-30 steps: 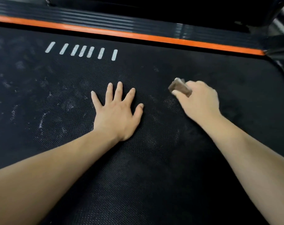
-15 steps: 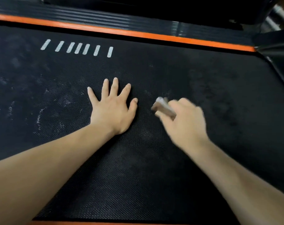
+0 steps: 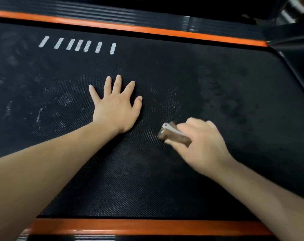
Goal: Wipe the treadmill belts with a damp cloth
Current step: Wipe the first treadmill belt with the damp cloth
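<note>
Fingers (image 3: 119, 84) of the left hand (image 3: 115, 108) are lying spread and flat on the belt (image 3: 217, 70), probably steadying the person's lean, while the right hand (image 3: 202, 146) is gripping a small brown cloth (image 3: 173, 135) and pressing it to the belt's near middle, beside pale dusty smears (image 3: 172, 100).

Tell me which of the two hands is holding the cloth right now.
The right hand, which grips the small brown cloth. The left hand lies flat on the treadmill belt, fingers spread, holding nothing.
</note>
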Demonstrator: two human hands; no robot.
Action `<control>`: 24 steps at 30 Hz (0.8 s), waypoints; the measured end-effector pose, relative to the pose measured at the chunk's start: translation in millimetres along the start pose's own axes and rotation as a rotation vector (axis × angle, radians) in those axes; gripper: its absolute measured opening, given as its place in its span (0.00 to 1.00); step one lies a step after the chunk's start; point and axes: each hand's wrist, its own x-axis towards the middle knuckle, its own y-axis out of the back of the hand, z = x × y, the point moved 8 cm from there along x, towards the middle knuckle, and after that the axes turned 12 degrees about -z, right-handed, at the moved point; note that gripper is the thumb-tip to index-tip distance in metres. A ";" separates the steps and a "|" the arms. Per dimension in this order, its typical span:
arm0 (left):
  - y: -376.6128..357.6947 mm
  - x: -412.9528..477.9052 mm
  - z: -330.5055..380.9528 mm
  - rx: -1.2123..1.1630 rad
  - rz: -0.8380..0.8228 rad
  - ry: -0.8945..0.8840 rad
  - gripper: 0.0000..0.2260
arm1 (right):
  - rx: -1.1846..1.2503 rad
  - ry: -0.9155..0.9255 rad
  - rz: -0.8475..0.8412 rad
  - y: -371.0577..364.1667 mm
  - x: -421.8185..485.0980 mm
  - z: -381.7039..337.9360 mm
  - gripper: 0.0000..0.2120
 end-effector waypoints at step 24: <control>18.7 7.8 87.2 -0.122 0.063 -0.276 0.24 | -0.089 -0.056 0.053 28.2 2.9 72.3 0.17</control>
